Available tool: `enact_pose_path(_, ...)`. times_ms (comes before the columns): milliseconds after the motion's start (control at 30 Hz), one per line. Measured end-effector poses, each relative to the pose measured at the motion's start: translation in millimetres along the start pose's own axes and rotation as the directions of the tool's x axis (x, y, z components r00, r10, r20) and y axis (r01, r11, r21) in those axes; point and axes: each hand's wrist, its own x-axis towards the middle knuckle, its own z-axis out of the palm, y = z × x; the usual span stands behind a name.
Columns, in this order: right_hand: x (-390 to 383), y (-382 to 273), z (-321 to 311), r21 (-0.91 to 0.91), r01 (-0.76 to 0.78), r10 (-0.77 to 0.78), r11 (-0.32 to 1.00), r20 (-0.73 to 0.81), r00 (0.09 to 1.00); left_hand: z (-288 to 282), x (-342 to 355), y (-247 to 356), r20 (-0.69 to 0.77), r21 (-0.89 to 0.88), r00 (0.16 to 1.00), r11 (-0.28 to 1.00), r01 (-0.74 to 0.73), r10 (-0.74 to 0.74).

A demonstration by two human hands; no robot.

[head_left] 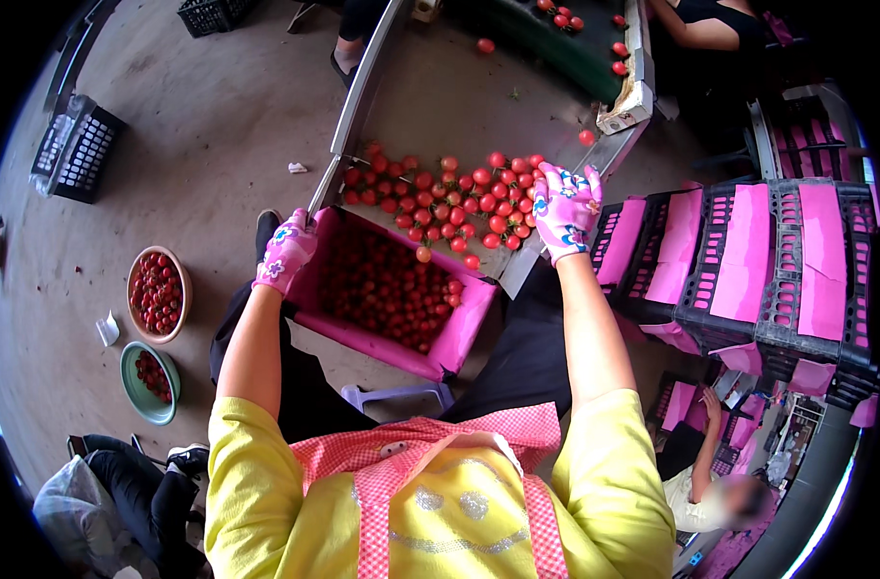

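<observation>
So we've got shiny round tomatoes [471, 205] heaped on a smooth metal chute [425, 106], just left of our right hand [566, 210], fingers bent. Our left hand [285, 253], in a flowery glove [276, 270], sits curled by the thin rim [325, 183]; can't tell if either's gripping.

floor [227, 106]: dull grey-brown, lightly littered; stool [398, 392]: lilac, partly hidden; light strip [830, 513]: bright, lower right

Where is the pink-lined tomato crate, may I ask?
In the head view, the crate is just left of centre, below loose red tomatoes, beside the gloved left hand.
</observation>
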Motion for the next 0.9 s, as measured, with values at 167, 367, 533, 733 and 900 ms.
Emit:
enact_pose_path(167, -22.7, -19.9, -0.7, -0.058, 0.097, -0.087, 0.994, 0.165, 0.982, 7.4, 10.4, -8.3, 0.017, 0.02, 1.0, 1.0, 0.001, -0.001)
enact_pose_path(367, -47.6, -47.3, -13.6, 0.212, 0.122, -0.177, 0.97, 0.261, 0.949, 11.6, 14.8, -16.0, 0.02, 0.025, 0.999, 0.999, -0.039, 0.038)
enact_pose_path(533, -18.6, -23.2, -18.2, 0.168, 0.104, -0.131, 0.98, 0.163, 0.978, 10.9, 10.4, -13.1, 0.026, -0.02, 0.998, 0.999, -0.05, 0.05)
enact_pose_path(733, -4.0, -23.3, -13.5, -0.253, 0.132, -0.013, 0.958, 0.423, 0.906, 4.9, 8.0, -7.3, 0.053, 0.011, 0.998, 1.0, -0.025, 0.024)
enact_pose_path(900, -32.5, -43.7, -13.5, -0.007, 0.097, -0.083, 0.995, 0.448, 0.89, 5.5, 7.0, -9.5, 0.031, 0.036, 0.998, 0.998, -0.048, 0.047)
